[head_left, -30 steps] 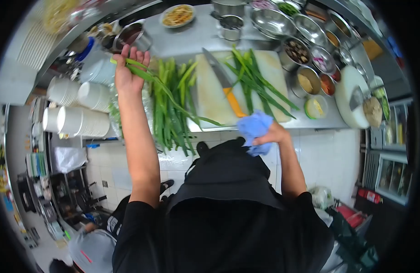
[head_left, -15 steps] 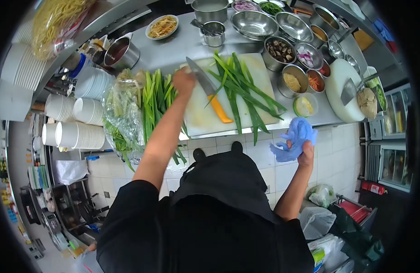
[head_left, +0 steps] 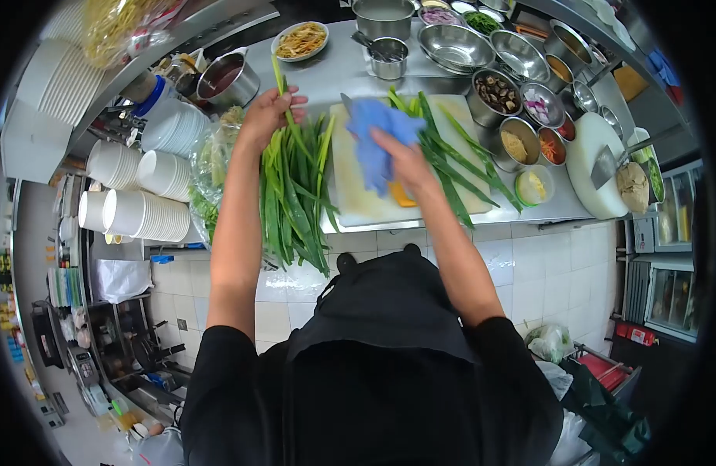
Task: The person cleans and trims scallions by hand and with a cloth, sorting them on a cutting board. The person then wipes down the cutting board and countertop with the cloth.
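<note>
Right hand [head_left: 404, 159] grips cloth [head_left: 373, 136] above the board [head_left: 356, 197]; left hand [head_left: 266, 116] holds a stalk [head_left: 278, 74] beyond its edge.

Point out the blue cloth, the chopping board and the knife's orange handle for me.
Blue cloth [head_left: 383, 115]: head view, on its upper folds.
Chopping board [head_left: 356, 196]: head view, on its bare near-left surface.
Orange handle [head_left: 402, 196]: head view, on the part showing below the cloth.

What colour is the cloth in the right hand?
The cloth is light blue, seen best in the head view.
</note>
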{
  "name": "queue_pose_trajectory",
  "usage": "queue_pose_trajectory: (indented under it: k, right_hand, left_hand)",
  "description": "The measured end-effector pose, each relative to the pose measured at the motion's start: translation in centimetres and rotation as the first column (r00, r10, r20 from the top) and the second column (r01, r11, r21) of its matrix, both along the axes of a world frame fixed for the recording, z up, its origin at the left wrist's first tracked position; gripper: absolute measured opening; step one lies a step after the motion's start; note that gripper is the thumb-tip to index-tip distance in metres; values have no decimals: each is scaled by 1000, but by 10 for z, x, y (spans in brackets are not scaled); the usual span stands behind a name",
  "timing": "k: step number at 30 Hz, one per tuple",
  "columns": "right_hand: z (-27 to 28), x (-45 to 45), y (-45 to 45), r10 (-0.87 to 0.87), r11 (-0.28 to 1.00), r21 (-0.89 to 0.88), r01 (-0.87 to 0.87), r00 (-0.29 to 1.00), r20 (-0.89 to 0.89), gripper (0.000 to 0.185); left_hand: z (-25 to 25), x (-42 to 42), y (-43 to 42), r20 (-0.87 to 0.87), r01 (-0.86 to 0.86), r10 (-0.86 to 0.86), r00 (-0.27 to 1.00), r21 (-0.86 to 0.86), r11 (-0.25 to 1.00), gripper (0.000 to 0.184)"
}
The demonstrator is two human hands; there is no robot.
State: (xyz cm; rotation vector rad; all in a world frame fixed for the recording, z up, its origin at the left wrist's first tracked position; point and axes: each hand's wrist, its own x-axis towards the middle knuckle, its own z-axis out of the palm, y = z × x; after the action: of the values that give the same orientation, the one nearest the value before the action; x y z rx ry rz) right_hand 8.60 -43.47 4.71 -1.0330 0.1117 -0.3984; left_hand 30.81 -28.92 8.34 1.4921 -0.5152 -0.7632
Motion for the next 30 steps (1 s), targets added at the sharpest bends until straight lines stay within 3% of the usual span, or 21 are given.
queue_pose_trajectory:
  k: [1,3,4,6,7,9,10,11,13,15,18,19,21,23,24,25,27,29,30]
  right_hand:
    - [3,31,8,11,1000,-2,-11,1000,-3,48]
    - [43,75,34,-13,983,-180,45,985,174,45]
    - [49,90,49,-8,982,-186,41,984,178,45]
    - [58,112,69,-118,953,-210,220,904,411,46]
    - [58,107,66,101,985,-163,-62,965,243,52]
    - [35,80,64,217,895,-388,-221,975,-55,53]
    - [10,63,59,141,729,-683,-48,987,81,53]
    - [-10,45,52,112,472,-867,160,964,239,53]
    - [-17,-6,35,143,622,-775,111,957,252,49]
    - [-14,-61,9,129,926,-325,-191,970,-205,43]
    - [-23,-118,-45,-134,955,-293,52,955,-266,44]
    - [-23,-131,-58,-204,949,-291,122,941,-271,47]
    - [-8,-148,-67,-292,917,-345,199,926,-240,48]
    - [1,-160,-69,-378,876,-391,281,904,-198,48]
    - [1,-168,-68,-393,878,-373,302,898,-200,49]
    - [0,-175,-66,-411,878,-352,326,889,-202,50]
    - [-10,-191,-62,-404,881,-351,318,891,-207,52]
    - [-17,-195,-62,-413,876,-356,326,889,-200,54]
    - [-19,-194,-59,-364,899,-344,270,898,-248,56]
  left_hand:
    - [17,-10,-2,7,-5,5,1000,-4,1000,22]
    - [40,-27,-7,-130,-21,-39,991,-436,900,23]
    - [45,-29,-9,-125,-23,-36,991,-441,897,23]
    - [54,-25,-10,-1,-317,382,924,-561,765,23]
    - [50,-3,-2,-146,-292,269,952,-697,655,23]
    - [53,23,22,-213,-304,223,951,-756,579,22]
    - [56,32,32,-261,-304,157,953,-811,500,21]
    - [58,38,42,-246,-351,257,935,-756,552,19]
    - [57,27,49,-309,-394,246,919,-683,615,19]
    - [34,5,35,-425,-439,221,878,-531,725,16]
    - [-76,-37,-28,-447,-220,-11,894,-460,860,10]
    - [-95,-67,-54,-536,-221,43,843,-273,936,10]
    - [-117,-115,-108,-553,-260,152,819,-122,958,15]
    - [-153,-106,-133,-532,-283,215,819,-49,958,21]
    - [-178,-92,-142,80,-374,367,927,131,918,28]
    - [-191,-87,-147,668,-530,273,693,215,821,35]
    - [-96,-80,-90,615,-337,55,787,353,873,47]
    - [-148,-23,-63,696,-479,-203,688,647,593,35]
    - [-160,-9,-54,615,-415,-313,723,750,516,34]
